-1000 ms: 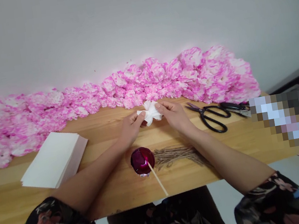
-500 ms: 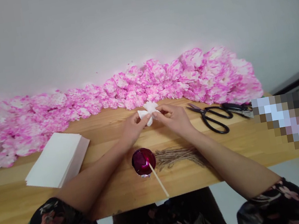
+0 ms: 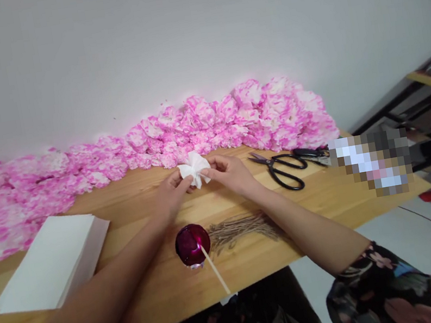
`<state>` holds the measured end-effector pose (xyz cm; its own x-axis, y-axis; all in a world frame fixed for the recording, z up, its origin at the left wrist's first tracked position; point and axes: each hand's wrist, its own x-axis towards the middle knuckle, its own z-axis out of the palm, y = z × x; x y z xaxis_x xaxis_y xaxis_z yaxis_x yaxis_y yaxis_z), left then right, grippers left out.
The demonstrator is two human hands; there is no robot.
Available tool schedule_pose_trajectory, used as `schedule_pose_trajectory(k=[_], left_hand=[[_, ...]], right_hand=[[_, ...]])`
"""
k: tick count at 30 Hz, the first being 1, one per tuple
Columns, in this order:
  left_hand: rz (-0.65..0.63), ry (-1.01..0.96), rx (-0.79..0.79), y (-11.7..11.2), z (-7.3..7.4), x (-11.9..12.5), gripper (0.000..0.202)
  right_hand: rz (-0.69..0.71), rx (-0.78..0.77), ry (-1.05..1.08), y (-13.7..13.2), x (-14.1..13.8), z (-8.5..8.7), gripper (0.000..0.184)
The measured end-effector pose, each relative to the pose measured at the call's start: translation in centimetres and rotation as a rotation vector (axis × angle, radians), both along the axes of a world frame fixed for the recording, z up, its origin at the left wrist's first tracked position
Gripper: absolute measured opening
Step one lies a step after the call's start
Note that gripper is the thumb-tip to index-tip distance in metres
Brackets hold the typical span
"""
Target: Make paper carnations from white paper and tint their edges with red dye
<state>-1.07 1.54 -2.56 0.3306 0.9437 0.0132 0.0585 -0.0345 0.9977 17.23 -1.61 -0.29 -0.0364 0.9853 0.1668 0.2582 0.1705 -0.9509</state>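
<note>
A white paper flower (image 3: 195,168) with ruffled petals is held between my two hands, above the middle of the table. My left hand (image 3: 174,189) pinches its left side, thumb in front. On the other side my right hand (image 3: 226,173) grips the petals between thumb and fingers. Closer to me sits a round dish of dark magenta liquid (image 3: 190,244), with a thin wooden stick (image 3: 216,270) leaning in it. Beside the dish, a bundle of thin brown twigs (image 3: 243,229) lies partly under my right forearm.
Many pink and white paper flowers (image 3: 196,123) line the wall side of the wooden table (image 3: 148,305). A stack of white paper (image 3: 50,261) lies left. Black-handled scissors (image 3: 283,168) and another black-handled tool (image 3: 309,154) lie right, near a blurred-out patch.
The view has turned to the right, so the table's things sit further left. The white flower's petals look more spread, and both hands still hold it.
</note>
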Motion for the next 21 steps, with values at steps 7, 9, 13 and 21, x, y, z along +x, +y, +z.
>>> schedule_pose_trajectory(k=[7, 9, 13, 21], left_hand=[[-0.005, -0.027, 0.013, -0.2, 0.3, 0.2, 0.034], [-0.002, -0.022, 0.009, -0.3, 0.5, 0.4, 0.037], [0.007, -0.009, -0.014, -0.2, 0.3, 0.6, 0.037], [0.052, -0.037, -0.028, -0.2, 0.4, 0.3, 0.028]], right_hand=[[-0.037, 0.019, -0.124, -0.2, -0.3, -0.1, 0.015], [-0.032, 0.018, -0.121, -0.2, -0.3, -0.1, 0.016], [-0.028, 0.024, -0.116, -0.3, -0.3, -0.2, 0.018], [-0.136, 0.072, -0.102, 0.2, 0.5, 0.2, 0.024]])
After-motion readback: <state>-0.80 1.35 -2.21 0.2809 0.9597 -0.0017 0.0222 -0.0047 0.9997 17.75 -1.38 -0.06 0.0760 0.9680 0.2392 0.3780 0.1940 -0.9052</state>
